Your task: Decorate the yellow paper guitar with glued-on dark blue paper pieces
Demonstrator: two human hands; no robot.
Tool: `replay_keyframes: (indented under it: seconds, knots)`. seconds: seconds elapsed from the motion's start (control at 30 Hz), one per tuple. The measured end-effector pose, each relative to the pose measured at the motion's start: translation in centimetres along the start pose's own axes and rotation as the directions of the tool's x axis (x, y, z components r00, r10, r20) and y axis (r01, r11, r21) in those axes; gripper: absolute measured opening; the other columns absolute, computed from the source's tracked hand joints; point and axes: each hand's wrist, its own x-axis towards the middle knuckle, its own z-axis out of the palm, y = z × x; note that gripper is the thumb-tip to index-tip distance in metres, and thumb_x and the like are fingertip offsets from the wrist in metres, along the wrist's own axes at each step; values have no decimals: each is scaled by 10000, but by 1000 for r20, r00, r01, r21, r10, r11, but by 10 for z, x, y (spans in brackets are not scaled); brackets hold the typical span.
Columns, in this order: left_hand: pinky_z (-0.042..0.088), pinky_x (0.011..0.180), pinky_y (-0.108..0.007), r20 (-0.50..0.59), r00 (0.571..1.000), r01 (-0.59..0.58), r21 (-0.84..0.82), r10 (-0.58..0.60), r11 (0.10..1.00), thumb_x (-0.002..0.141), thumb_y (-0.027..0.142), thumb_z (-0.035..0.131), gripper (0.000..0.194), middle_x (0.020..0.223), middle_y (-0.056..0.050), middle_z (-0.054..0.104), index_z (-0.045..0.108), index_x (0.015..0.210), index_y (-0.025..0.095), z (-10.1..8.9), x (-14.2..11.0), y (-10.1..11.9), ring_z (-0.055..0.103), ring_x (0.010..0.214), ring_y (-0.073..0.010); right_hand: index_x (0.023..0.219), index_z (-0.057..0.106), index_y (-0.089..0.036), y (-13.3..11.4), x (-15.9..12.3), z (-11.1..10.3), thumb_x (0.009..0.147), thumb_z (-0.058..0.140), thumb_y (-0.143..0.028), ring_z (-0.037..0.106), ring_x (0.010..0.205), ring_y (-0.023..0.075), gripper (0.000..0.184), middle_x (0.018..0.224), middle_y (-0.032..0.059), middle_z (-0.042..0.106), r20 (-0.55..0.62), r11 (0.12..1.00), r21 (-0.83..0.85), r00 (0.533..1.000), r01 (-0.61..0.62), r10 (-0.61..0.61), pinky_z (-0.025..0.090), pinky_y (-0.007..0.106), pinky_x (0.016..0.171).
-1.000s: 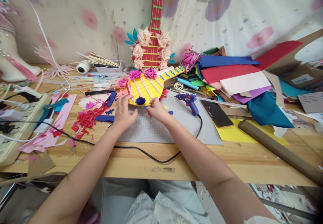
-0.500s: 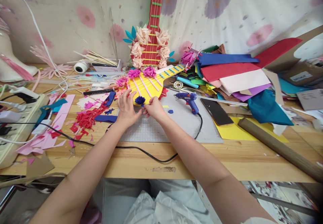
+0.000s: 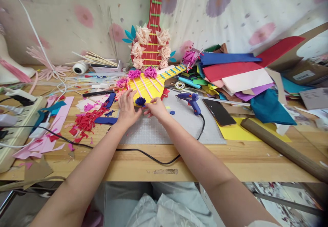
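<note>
Left hand (image 3: 128, 110) and right hand (image 3: 157, 109) at the near edge of the yellow toy guitar (image 3: 151, 91)

The left hand is partly open, its fingers curved at the guitar's near left edge and its thumb apart from them. The right hand has its fingers bent close together beside the dark-blue paper flower (image 3: 140, 101), which sits on the guitar's near edge; whether they grip anything, I cannot tell. The yellow guitar lies partly over the grey cutting mat (image 3: 189, 133) on the wooden counter (image 3: 210, 164). Right of it are a blue glue gun (image 3: 191, 100) and a black phone (image 3: 219, 112); left, red paper shreds (image 3: 88, 120); behind, an upright red guitar (image 3: 150, 51).
</note>
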Motion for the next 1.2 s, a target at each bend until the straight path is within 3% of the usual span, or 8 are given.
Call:
replay_keyframes:
  seconds: [0.33,0.97,1.2]
  knots:
    - [224,1060,-489,-8,1000,-4,-4,4,1000,664,206,609,677,1335,-151,396,344,1287,211,4,1,4,330,1289,-297,830,284,-232,0,3,-7,764,465,-87,618,478,132,242,719,10,660,-39,977,-179,992,112,-121,442,203,346]
    - [245,1056,-483,7,1000,11,-23,-10,1000,679,156,570,639,1319,-144,417,368,1284,196,2,5,3,346,1273,-289,830,298,-233,-1,6,-7,755,455,-90,644,516,150,225,666,-11,649,-15,967,-185,983,178,-183,431,195,339]
    - [244,1059,-493,4,999,42,-3,-42,999,658,148,570,661,1312,-143,428,365,1283,205,-4,6,2,350,1274,-299,838,311,-225,-3,5,-14,771,473,-98,631,515,104,217,805,7,666,-24,973,-140,981,186,-191,401,157,354]
